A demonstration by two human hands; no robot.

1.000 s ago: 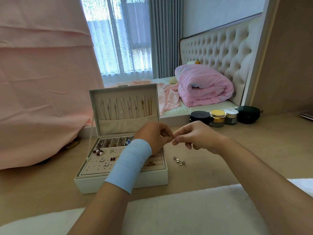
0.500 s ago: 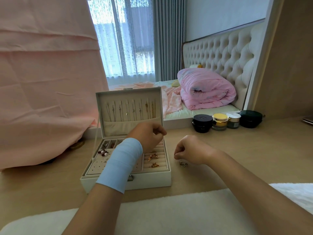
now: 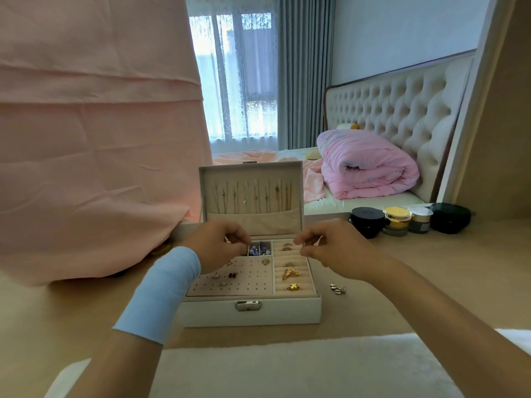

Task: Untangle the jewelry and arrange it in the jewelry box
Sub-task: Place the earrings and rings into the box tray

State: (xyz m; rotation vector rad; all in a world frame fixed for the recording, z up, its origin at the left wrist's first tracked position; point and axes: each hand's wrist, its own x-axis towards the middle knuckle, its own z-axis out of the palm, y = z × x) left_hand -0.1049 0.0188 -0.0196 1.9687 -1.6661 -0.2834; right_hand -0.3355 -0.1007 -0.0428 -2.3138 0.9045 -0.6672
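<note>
Both hands are hovering over the open box point(image 3: 250, 313): left hand point(image 3: 218, 245) pinched, right hand point(image 3: 330, 245) pinching a small trinket point(image 3: 302, 245).

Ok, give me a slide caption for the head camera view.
Both hands, left and right, pinch small pieces over the open jewelry box; loose earrings lie beside it.

We count one jewelry box point(image 3: 250, 314), lid up. Two hands: left hand point(image 3: 218, 245), right hand point(image 3: 333, 245). One blue wristband point(image 3: 163, 291). Four jars point(image 3: 396, 222) in a row on the floor: two black, one yellow, one grey. Two gold rings point(image 3: 291, 280) in the ring rolls. One small loose silver cluster point(image 3: 338, 289) beside the box; piece count unclear.
</note>
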